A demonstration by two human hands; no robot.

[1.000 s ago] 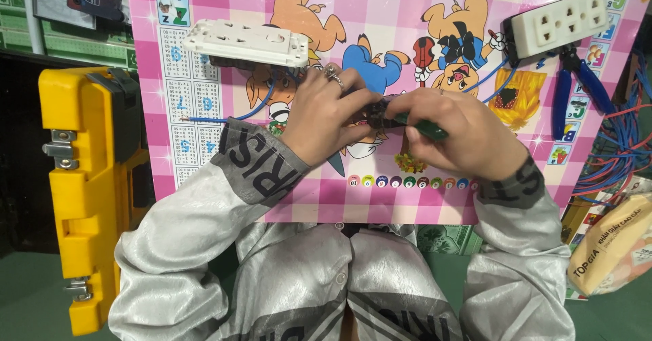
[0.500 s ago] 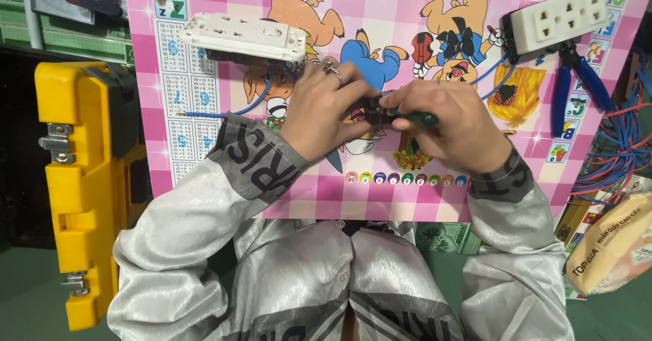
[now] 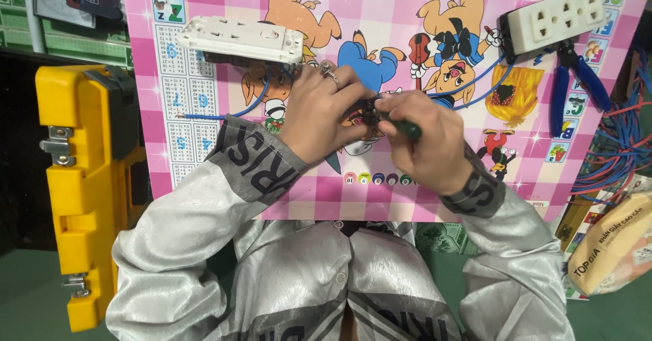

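the left hand (image 3: 324, 113) pinched a small dark part (image 3: 369, 112) over the pink checked board (image 3: 380, 191). the right hand (image 3: 426, 142) was clamped on a green-handled screwdriver (image 3: 405, 128), its long axis slanting up-left, tip at the part, both hands touching.

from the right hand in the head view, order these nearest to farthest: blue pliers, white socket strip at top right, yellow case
1. The white socket strip lies up and to the outer side of the right hand, at the mat's top corner.
2. The blue pliers sit just below that strip, about as near; too close to call.
3. The yellow case is clearly farthest, off the mat's opposite edge, beyond the left hand.
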